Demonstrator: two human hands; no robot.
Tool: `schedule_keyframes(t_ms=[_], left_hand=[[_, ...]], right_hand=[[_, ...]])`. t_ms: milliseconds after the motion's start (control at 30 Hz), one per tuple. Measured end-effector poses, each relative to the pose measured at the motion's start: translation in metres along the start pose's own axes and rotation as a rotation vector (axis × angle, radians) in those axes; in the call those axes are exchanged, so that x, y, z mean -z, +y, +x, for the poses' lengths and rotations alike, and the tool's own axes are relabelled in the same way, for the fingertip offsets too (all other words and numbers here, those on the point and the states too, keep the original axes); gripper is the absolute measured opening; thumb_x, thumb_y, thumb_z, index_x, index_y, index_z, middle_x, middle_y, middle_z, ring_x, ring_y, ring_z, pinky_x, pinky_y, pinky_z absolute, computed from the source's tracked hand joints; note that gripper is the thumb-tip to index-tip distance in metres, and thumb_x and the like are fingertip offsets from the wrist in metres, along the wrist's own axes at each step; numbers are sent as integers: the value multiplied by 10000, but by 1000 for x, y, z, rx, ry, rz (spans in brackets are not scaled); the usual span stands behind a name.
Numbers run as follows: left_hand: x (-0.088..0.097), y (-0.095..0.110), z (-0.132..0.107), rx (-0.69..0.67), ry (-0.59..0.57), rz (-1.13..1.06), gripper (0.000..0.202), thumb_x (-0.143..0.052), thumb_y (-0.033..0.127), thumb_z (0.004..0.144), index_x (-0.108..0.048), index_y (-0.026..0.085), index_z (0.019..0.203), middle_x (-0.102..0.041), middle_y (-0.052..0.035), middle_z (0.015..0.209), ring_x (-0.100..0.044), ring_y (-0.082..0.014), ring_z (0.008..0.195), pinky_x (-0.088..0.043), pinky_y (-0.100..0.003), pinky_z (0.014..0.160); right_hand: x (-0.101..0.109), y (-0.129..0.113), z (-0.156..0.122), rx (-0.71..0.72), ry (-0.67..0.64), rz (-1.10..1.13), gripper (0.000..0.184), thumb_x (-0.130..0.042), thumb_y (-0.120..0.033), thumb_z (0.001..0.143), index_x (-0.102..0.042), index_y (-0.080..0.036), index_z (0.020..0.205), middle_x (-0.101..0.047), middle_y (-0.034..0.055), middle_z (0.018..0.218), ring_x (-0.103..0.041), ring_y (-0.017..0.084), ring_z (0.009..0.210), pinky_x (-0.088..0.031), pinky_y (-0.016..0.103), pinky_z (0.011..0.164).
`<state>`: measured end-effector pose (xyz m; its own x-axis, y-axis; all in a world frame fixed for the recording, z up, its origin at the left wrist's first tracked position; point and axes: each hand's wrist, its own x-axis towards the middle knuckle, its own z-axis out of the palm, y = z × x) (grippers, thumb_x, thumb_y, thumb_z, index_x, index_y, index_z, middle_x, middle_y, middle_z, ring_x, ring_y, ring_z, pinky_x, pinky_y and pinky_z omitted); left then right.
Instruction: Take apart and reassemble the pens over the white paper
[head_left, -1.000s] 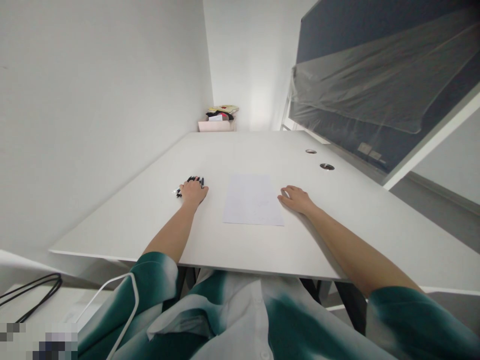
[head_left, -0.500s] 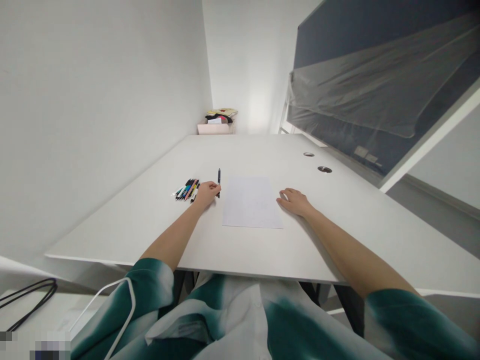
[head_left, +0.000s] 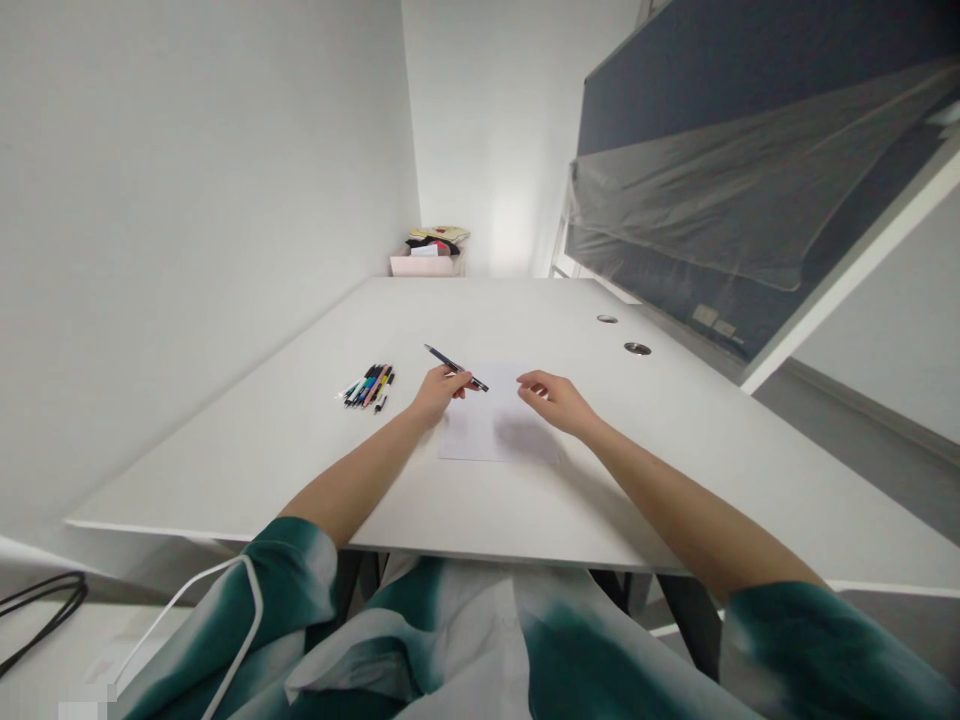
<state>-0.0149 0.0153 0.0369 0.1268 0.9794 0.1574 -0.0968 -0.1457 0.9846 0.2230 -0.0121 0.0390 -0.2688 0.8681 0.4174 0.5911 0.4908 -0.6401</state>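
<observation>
My left hand (head_left: 441,394) pinches a dark pen (head_left: 444,357), which slants down to the right over the upper left part of a white sheet of paper (head_left: 472,435). My right hand (head_left: 553,398) hovers over the sheet's right side, its fingers apart and a little bent, with nothing in them. A shadow falls from it onto the paper. Left of my left hand lies a bunch of several coloured pens (head_left: 367,385), with one short piece slightly apart from the others.
The white table (head_left: 300,470) reaches to a pink box (head_left: 421,265) of folded things at its far end. Two round cable holes (head_left: 637,348) are at the right. A wall stands on the left, a dark plastic-covered panel (head_left: 690,200) on the right.
My left hand has lifted the pen and moved right over the paper, and the pen has turned from upright to slanting. My right hand has risen and come left towards it.
</observation>
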Motion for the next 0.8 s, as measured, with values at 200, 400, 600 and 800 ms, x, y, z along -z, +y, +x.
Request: schedule_keyframes(t_ms=[200, 400, 600, 800], left_hand=[[-29, -7, -7, 45, -108, -159, 366, -821, 401, 566, -641, 151, 764, -678, -40, 732, -543, -111, 621, -404, -275, 626], [-15, -12, -5, 68, -34, -189, 388, -858, 394, 521, -668, 139, 743, -624, -16, 659, -541, -111, 610, -440, -284, 631], [8, -9, 0, 52, 16, -178, 368, -859, 376, 542, -699, 133, 768, -670, -39, 691, -591, -117, 642, -483, -295, 696], [18, -14, 4, 66, -38, -83, 428, -835, 403, 559, -729, 122, 864, -707, -75, 772, -626, -145, 710, -492, -325, 757]], right_hand=[[-38, -14, 5, -116, 92, 493, 312, -665, -469, 764, -651, -192, 906, -703, 32, 740, -643, 174, 695, -522, 341, 704], [-39, -2, 7, -221, 80, 705, 390, -779, -505, 640, -671, -182, 830, -713, 46, 725, -649, 178, 694, -535, 359, 733], [-26, 11, 10, -264, 72, 729, 413, -804, -499, 598, -682, -180, 829, -699, 38, 712, -629, 163, 674, -521, 344, 729], [-21, 22, 10, -284, 86, 717, 419, -808, -506, 591, -686, -185, 832, -696, 43, 722, -627, 166, 687, -522, 340, 736]])
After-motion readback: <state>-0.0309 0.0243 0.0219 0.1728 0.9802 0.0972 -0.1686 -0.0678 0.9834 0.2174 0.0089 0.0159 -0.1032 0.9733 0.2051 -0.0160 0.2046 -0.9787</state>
